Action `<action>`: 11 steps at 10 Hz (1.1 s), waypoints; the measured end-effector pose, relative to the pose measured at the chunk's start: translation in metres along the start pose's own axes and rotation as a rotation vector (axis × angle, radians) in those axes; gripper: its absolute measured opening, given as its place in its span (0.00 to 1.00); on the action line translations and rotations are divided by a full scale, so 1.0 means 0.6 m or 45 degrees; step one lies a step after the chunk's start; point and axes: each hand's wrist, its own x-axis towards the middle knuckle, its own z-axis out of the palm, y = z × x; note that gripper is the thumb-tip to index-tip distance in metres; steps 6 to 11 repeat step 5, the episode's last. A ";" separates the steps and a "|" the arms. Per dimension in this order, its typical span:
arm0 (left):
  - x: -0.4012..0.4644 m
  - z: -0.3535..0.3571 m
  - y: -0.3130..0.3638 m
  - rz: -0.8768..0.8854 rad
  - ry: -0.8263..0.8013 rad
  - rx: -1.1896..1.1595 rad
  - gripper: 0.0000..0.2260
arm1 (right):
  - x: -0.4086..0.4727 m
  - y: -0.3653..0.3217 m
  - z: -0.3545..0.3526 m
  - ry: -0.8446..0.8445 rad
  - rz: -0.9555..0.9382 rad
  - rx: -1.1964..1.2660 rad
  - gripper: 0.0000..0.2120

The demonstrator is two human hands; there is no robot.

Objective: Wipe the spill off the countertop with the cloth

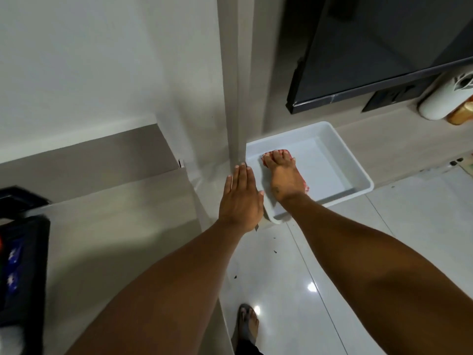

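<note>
Starting at the far left edge, a dark blurred crate with blue and white shapes inside sits at the side of the beige countertop, too smeared for me to say what it holds. The countertop runs from there to the grey pillar in the middle. My left hand lies flat, palm down, on the right end of that surface, its fingers straight and pressed together, their tips touching the foot of the pillar; it holds nothing. I cannot make out any spill on the bare counter from this angle.

Just right of that hand stands a white plastic tub, on the pale tiled floor as far as I can tell, with its near corner beside my left wrist. My right hand reaches down into it, fingers slightly spread and laid over the red-and-white cloth, which lies on the tub's bottom; whether I am gripping it or only pressing on it, I cannot tell.

Below, my foot in a sandal rests on the tiles. Up at right hangs a dark flat panel, with a white bottle and an amber container past it
</note>
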 end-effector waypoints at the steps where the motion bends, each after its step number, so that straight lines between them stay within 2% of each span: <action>1: 0.012 0.010 0.000 0.000 -0.025 0.006 0.33 | 0.006 -0.002 0.011 -0.022 -0.038 -0.088 0.44; 2: 0.018 0.017 -0.004 0.015 -0.043 -0.025 0.36 | 0.001 -0.003 0.023 -0.027 -0.114 -0.088 0.31; 3: 0.017 0.014 -0.005 0.007 -0.056 -0.056 0.35 | 0.001 -0.011 0.013 -0.067 -0.078 -0.004 0.30; 5: -0.022 -0.026 -0.048 0.086 0.009 -0.064 0.32 | -0.035 -0.036 -0.012 0.183 -0.039 0.022 0.33; 11: -0.022 -0.026 -0.048 0.086 0.009 -0.064 0.32 | -0.035 -0.036 -0.012 0.183 -0.039 0.022 0.33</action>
